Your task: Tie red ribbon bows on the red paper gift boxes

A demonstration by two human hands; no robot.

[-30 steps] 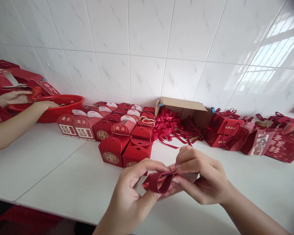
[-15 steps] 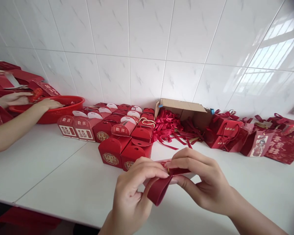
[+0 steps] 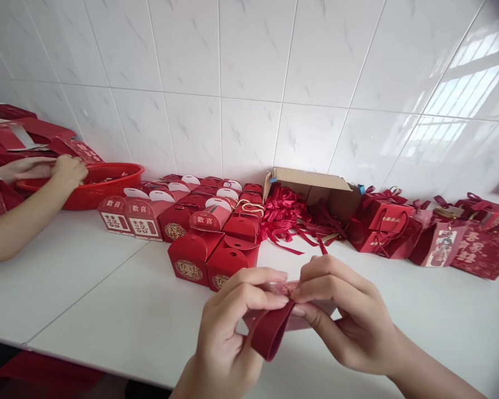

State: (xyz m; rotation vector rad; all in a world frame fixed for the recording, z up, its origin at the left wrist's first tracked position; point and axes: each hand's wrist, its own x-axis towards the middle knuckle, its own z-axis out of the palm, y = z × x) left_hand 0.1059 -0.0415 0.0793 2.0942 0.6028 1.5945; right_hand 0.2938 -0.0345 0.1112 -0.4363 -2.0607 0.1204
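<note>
Ribbon: a wide dark-red band (image 3: pixel 270 332) folded into a loop, its rounded end drooping toward me; it is in my fingers, above the front part of the worktop (image 3: pixel 87 277).
Small box: a pinkish-red one (image 3: pixel 297 323) just under the ribbon, between my hands and partly hidden by them.
My left hand: fingers and thumb pinched (image 3: pixel 233 316) on the ribbon, where the loop begins; the thumb tip is hidden.
My right hand: thumb and fingers pinched (image 3: pixel 347 318) at the same spot from the other side, fingertips almost meeting my left ones.
Red boxes: a block of them (image 3: pixel 189 266) beyond my left hand, reaching toward the worktop's back edge; the nearest two bear round gold emblems.
Cardboard box: open (image 3: pixel 311 177) near the back edge, loose ribbons (image 3: pixel 285 205) spilling out of it.
Bow-topped boxes: a row (image 3: pixel 385 221) along the back edge, toward the right end.
Basin: red plastic (image 3: pixel 108 191), at the left of the worktop; a co-worker's hands (image 3: pixel 69 169) are over it, what they hold unclear to me.
Carton pile: red pieces (image 3: pixel 45 130) heaped at the back left corner.
</note>
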